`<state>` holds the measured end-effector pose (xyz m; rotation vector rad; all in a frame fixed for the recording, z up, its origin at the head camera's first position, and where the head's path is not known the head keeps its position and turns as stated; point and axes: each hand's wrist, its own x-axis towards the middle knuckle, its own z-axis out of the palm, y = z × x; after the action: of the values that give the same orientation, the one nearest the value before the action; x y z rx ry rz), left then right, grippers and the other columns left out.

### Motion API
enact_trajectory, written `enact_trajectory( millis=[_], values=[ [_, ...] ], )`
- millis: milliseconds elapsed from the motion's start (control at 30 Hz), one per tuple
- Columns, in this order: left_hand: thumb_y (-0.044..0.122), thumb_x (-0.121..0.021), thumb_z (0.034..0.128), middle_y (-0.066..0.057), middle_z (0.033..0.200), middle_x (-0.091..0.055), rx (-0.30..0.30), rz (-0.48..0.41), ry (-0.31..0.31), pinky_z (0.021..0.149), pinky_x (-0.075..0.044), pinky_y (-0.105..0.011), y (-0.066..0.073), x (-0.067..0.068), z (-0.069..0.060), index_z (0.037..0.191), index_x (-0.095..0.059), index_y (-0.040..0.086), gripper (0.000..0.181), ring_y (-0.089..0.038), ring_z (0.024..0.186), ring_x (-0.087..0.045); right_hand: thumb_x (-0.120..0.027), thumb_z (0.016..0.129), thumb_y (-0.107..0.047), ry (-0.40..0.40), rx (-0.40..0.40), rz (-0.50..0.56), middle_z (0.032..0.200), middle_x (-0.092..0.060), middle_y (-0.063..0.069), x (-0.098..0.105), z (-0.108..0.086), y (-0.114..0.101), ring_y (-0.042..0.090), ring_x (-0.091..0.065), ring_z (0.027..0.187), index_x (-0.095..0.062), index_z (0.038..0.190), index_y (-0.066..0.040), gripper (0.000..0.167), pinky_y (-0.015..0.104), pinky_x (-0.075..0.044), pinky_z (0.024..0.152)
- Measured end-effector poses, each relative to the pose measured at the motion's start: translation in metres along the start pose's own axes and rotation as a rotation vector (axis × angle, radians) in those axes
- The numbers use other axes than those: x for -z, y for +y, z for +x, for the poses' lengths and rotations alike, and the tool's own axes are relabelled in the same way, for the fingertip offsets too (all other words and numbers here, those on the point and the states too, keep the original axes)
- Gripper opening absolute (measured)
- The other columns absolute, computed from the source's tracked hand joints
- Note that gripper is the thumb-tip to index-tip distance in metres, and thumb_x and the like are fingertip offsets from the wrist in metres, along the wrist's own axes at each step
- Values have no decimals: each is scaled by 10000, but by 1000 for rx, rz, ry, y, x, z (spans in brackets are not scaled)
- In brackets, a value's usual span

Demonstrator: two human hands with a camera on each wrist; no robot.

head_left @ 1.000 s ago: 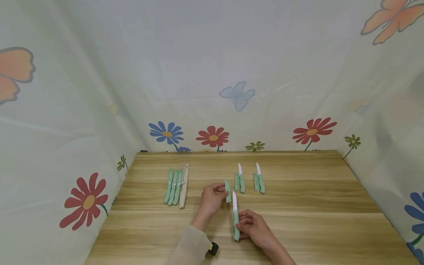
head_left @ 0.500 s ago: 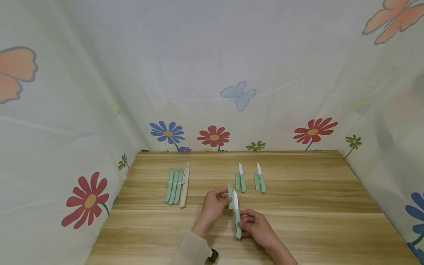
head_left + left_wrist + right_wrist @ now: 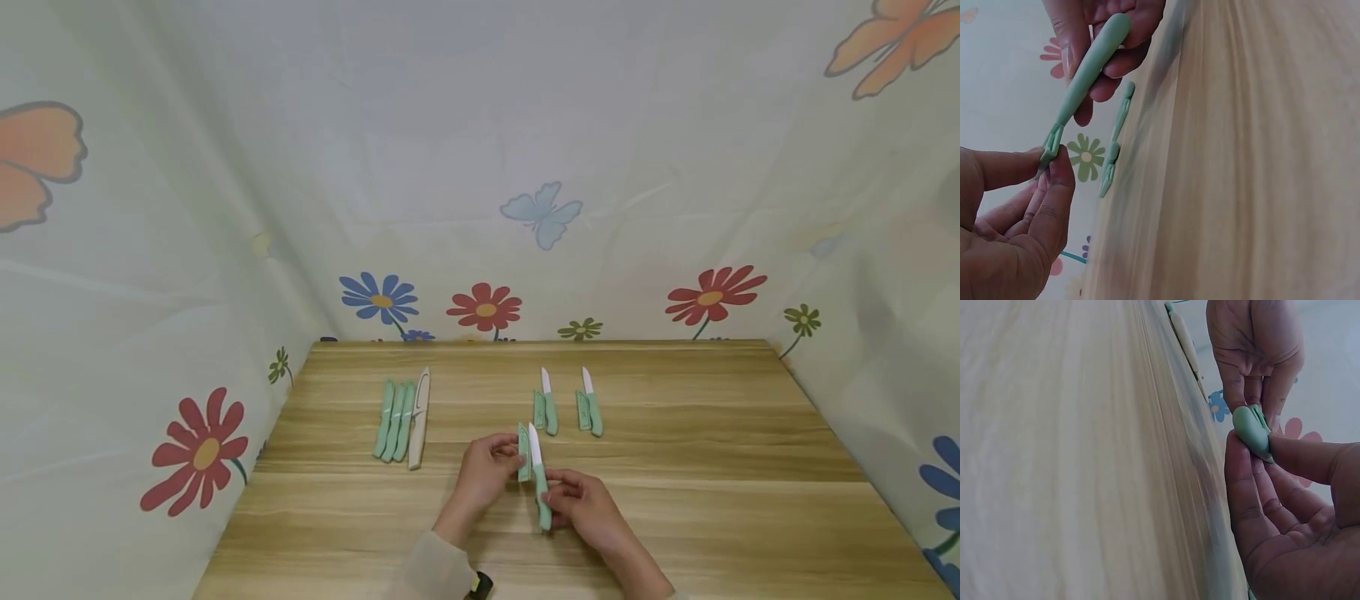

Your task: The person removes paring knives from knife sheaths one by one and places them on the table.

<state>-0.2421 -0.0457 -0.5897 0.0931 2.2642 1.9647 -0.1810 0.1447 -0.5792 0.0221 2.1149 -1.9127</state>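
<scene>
In the head view my left hand (image 3: 483, 475) pinches a light-green knife sheath (image 3: 523, 454) between thumb and fingers. My right hand (image 3: 588, 507) grips the green handle of a small white-bladed paring knife (image 3: 542, 496), its blade pointing away from me. Knife and sheath stand side by side above the table, the sheath just left of the blade. In the left wrist view the knife handle (image 3: 1091, 72) overlaps the sheath (image 3: 1052, 144), so the blade is hidden there. From the right wrist, the handle's rounded end (image 3: 1250, 428) shows between thumb and fingers.
Two bare paring knives (image 3: 550, 408) lie at the back right of the wooden table (image 3: 697, 467), each beside its green sheath (image 3: 582, 410). At the left, several green sheathed knives (image 3: 393, 425) lie in a row with a larger beige knife (image 3: 418, 425). Flowered curtains surround the table.
My left hand has brought the sheath toward me and slightly right, close beside the blade. The knife in my right hand has shifted slightly right and forward, tilting a little.
</scene>
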Motion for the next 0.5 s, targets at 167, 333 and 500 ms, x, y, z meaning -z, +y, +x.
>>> enact_trajectory(
  millis=[167,333,500],
  values=[
    [30,-755,885,-81,943,-722,10,-8,-4,690,-590,-250,-1,0,-3,1185,-731,4,302,-117,808,-688,-644,977,-28,43,-11,-8,976,-726,113,-1,1,-2,177,-674,827,-551,1402,101,454,347,-629,728],
    [31,-757,877,-59,918,-722,7,-13,-14,667,-564,-229,-3,-1,-5,1172,-736,6,297,-111,781,-677,-633,986,-25,82,-13,-10,1004,-724,144,-4,2,-4,185,-667,806,-554,1401,98,441,357,-624,712],
    [26,-755,878,-57,913,-713,6,-27,-25,656,-549,-218,-5,-3,-8,1173,-735,6,296,-105,772,-665,-612,995,-7,127,-16,3,997,-714,144,-7,4,-8,178,-660,795,-572,1392,84,410,351,-623,697]
  ],
)
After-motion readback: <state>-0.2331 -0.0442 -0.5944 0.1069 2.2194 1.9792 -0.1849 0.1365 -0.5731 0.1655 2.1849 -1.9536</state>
